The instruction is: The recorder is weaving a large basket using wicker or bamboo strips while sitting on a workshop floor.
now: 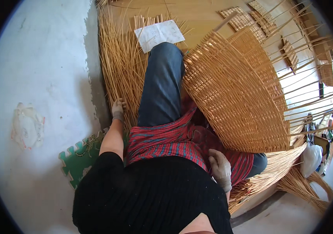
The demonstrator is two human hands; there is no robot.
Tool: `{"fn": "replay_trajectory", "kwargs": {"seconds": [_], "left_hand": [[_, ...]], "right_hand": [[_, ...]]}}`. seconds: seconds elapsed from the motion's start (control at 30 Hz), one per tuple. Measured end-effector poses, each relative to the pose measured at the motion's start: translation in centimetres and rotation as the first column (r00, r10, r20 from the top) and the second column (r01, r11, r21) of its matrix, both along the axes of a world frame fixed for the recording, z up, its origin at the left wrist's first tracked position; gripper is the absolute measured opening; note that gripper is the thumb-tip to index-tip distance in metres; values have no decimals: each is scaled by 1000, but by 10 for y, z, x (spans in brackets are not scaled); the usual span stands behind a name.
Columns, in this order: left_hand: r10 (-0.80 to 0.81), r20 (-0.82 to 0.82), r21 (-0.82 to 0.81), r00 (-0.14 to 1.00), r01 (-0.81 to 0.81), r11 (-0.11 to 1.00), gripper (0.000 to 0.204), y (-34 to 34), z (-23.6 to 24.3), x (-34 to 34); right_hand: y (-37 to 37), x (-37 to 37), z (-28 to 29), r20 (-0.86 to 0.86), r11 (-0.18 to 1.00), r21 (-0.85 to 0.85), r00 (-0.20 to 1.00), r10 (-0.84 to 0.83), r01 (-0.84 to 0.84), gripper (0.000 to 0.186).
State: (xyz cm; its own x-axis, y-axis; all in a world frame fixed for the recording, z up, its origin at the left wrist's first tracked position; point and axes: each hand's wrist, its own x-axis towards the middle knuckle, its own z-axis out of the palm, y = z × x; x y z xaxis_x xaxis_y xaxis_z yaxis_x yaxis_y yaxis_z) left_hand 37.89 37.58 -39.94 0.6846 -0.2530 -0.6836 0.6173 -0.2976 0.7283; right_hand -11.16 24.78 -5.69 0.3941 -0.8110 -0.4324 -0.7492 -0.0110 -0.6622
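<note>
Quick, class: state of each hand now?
Left hand: fingers curled beside thin tan wicker rods; grip cannot be told.
Right hand: loosely bent near red striped cloth; grip unclear.

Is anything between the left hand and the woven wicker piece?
Yes: the raised leg in blue jeans stands between the left hand, which is beside the loose rods, and the woven wicker piece on the leg's other side.

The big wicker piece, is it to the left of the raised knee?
No, the wicker piece is to the right of the raised knee, while loose rods lie on the knee's left, along the wall.
</note>
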Motion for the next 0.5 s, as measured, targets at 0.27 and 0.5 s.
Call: {"fn": "replay_trajectory", "kwargs": {"seconds": [0.27, 0.5], "left_hand": [[-27, 29, -62, 999, 29, 998, 23, 2, 11, 13], [-97, -168, -119, 981, 77, 990, 27, 2, 44, 0]], "right_hand": [[3, -7, -8, 4, 994, -10, 994, 111, -111, 28], [-5, -1, -10, -12, 988, 37, 989, 149, -149, 29]]}}
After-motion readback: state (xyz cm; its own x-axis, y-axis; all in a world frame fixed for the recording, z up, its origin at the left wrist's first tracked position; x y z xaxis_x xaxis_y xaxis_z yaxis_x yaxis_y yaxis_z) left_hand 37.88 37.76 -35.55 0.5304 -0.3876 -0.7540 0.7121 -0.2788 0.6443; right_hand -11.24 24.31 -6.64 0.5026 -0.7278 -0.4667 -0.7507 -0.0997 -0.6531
